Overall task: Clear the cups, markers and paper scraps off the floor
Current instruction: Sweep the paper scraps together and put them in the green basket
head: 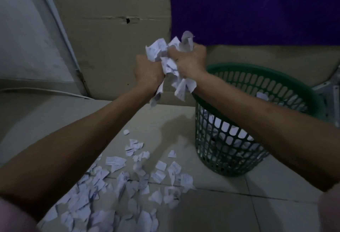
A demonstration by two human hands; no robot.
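Note:
Both hands are raised together in the middle of the view, squeezing one bunch of white paper scraps (170,60) between them. My left hand (145,70) grips its left side and my right hand (189,60) grips its right side, with strips hanging down below the wrists. The bunch is in the air just left of a green slotted plastic basket (276,82), which holds white paper inside. Several more torn paper scraps (132,182) lie scattered on the pale tiled floor (276,207) below my arms. No cups or markers are in sight.
A brown cardboard panel (114,34) stands against the wall behind my hands, with a purple cloth (257,7) to its right. A white board (27,34) leans at the left, and a white cable (46,91) runs along the floor there. The room is dim.

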